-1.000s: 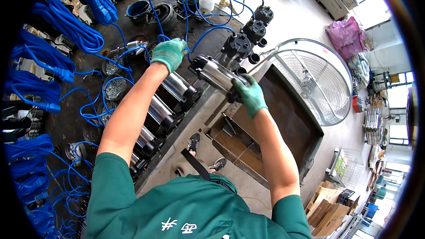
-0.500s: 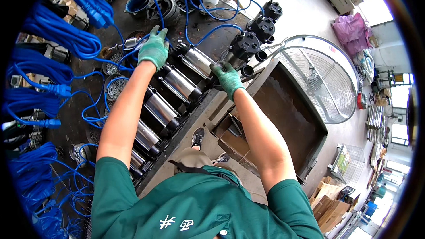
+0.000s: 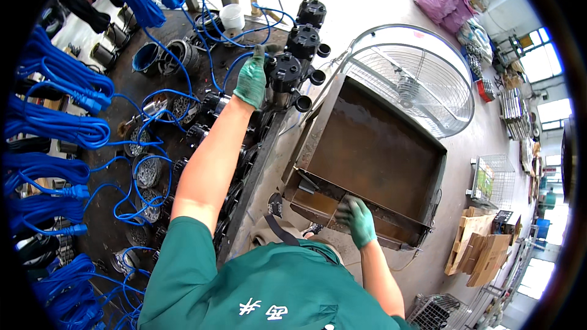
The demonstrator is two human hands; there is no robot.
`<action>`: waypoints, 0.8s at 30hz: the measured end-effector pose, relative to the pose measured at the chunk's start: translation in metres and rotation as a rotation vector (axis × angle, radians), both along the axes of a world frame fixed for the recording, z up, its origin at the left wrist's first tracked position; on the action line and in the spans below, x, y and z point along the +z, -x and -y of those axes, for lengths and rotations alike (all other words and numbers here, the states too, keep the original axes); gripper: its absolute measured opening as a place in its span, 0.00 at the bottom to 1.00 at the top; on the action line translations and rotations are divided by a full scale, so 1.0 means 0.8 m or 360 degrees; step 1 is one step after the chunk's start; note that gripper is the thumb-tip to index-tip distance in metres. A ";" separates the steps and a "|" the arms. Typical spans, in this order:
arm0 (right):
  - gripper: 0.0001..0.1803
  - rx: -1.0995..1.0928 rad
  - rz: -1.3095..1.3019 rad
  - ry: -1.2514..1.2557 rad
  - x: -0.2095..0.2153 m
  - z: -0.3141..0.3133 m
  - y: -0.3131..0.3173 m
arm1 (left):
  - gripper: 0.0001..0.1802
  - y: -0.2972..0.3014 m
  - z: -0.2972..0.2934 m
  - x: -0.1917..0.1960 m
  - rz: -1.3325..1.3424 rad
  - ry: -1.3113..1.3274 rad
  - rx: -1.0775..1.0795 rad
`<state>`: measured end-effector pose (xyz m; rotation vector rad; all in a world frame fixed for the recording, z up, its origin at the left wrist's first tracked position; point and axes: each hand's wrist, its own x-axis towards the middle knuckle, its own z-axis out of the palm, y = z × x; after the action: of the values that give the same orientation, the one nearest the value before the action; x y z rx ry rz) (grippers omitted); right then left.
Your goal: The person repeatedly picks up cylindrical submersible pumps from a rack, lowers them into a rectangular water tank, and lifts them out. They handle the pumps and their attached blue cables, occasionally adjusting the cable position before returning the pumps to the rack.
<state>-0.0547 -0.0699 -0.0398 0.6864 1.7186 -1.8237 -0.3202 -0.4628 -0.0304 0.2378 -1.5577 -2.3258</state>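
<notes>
My left hand (image 3: 252, 79), in a green glove, is at the left side of the nearest upright pump (image 3: 285, 73). Its visible fingers are stretched out, though the pump's black top partly hides where they rest. Two more upright pumps (image 3: 304, 40) stand behind, each with a black cap and side outlet. My right hand (image 3: 356, 217), gloved alike, hovers over the narrow front compartment (image 3: 318, 200) of a rusty metal tray (image 3: 376, 146). Its fingers are apart and slightly bent, with nothing visible in them. My left forearm partly covers several pumps lying on the dark bench (image 3: 205, 101).
Bundled blue cables (image 3: 58, 122) hang along the left. Small bowls of screws (image 3: 148, 172) sit on the bench among loose blue cords. Beyond the tray stands a large round fan (image 3: 406, 79). Cardboard (image 3: 477, 250) and a wire basket (image 3: 492, 180) are on the right.
My left hand has moved right from the cables to the nearest upright pump. My right hand has left a lying pump and come down over the tray's front compartment. The view has shifted right.
</notes>
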 end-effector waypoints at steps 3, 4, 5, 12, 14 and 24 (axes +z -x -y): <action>0.26 -0.0322 0.0090 -0.0077 0.000 -0.053 -0.068 | 0.33 0.017 -0.016 -0.004 -0.0178 -0.0085 0.0144; 0.25 -0.0444 0.0097 -0.0081 -0.011 -0.066 -0.088 | 0.33 0.020 -0.023 -0.005 -0.0154 -0.0011 0.0112; 0.26 -0.0489 0.0132 -0.0048 -0.025 -0.075 -0.104 | 0.33 0.017 -0.029 -0.001 -0.0132 0.0065 0.0089; 0.25 -0.0437 -0.0083 0.0106 -0.047 -0.090 -0.111 | 0.34 -0.091 -0.172 0.098 -0.0107 0.0600 -0.0145; 0.23 -0.0409 -0.0189 0.0121 -0.038 -0.091 -0.091 | 0.35 -0.142 -0.202 0.159 -0.0161 0.0542 -0.0295; 0.31 -0.0339 -0.0507 0.0001 0.033 -0.152 -0.073 | 0.30 -0.278 -0.325 0.158 -0.0018 -0.0341 -0.0690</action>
<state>0.0039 0.0519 -0.0132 0.6244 1.9045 -2.1774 -0.0979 -0.2026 0.0963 -0.0740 -1.4685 -2.8228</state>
